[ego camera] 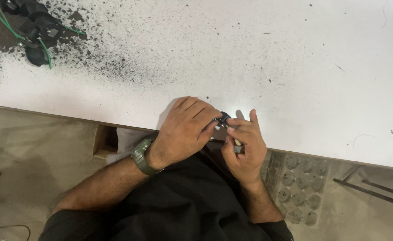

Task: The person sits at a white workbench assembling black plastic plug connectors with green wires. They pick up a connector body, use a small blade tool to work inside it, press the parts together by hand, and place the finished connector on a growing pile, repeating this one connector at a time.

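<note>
Even overhead light is flooding the white desk (294, 67), which is reading bright but not blowing out (no hard glare spots). Soft, short shadows are falling just left of the left hand (185, 131) and beside the right hand (245, 147). The floor (36, 147) below is sitting dimmer, brownish. Slight softness is showing throughout, and the desk edge is bowing a little toward the frame borders.

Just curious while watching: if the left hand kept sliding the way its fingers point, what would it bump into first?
Its fingers aim rightward. The left hand already touches the small dark part at its fingertips, with the right hand just beyond it, likely next, though depth is hard to judge.
</note>
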A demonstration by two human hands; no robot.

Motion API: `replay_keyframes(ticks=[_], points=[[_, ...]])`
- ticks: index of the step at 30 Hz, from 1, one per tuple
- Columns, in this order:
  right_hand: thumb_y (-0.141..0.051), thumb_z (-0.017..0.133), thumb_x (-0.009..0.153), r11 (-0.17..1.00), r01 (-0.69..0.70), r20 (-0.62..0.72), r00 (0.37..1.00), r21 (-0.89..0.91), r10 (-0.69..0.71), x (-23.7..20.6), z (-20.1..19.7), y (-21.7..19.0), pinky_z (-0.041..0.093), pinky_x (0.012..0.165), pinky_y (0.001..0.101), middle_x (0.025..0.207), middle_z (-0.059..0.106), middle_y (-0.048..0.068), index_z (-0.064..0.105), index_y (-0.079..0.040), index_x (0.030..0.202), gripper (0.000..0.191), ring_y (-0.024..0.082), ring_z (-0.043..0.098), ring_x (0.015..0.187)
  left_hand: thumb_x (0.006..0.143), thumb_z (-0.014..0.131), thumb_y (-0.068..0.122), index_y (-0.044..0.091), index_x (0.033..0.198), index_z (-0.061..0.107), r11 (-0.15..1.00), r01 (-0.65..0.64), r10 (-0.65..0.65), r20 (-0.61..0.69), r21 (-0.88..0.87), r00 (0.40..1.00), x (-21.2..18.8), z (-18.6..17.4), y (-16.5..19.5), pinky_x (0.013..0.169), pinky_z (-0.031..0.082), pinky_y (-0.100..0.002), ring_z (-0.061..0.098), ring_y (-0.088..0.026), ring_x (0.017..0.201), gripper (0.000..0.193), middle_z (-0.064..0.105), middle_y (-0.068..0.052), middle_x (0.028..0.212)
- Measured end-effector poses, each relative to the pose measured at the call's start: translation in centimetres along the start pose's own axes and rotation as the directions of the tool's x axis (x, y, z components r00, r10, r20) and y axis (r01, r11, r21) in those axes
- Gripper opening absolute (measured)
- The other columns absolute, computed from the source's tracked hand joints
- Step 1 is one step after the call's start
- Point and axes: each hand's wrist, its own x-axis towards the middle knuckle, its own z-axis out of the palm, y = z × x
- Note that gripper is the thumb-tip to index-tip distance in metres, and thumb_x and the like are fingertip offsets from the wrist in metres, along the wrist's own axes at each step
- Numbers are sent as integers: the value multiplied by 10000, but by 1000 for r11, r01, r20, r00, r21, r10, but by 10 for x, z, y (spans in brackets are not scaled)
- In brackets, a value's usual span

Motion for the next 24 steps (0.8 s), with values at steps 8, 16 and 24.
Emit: replay_keyframes(ticks=[8,16,24], points=[[97,638,850,1000,-19,47,999,-14,19,1,-3,1,333,1293,603,1087,713,103,624,-64,1061,266,253,705,1154,931,719,85,76,1146,688,1000,-14,14,-1,7,1000,2,1,-1,1000,480,-440,625,-250,1056,217,657,-60,1097],[92,648,901,1000,8,-5,1000,-9,-8,3,2,6,345,1304,603,1080,691,78,598,-68,1122,278,244,718,1171,873,736,89,72,1065,651,997,-53,56,-53,52,997,5,0,1,970,505,-445,647,-266,1069,211,656,-90,1139],[105,674,859,997,23,6,1000,-70,-23,2,4,7,328,1288,606,1116,707,95,608,-79,1104,313,252,706,1173,902,767,141,56,1073,671,993,-51,56,-43,107,998,3,5,0,990,505,-442,658,-250,1056,214,669,-76,1139]])
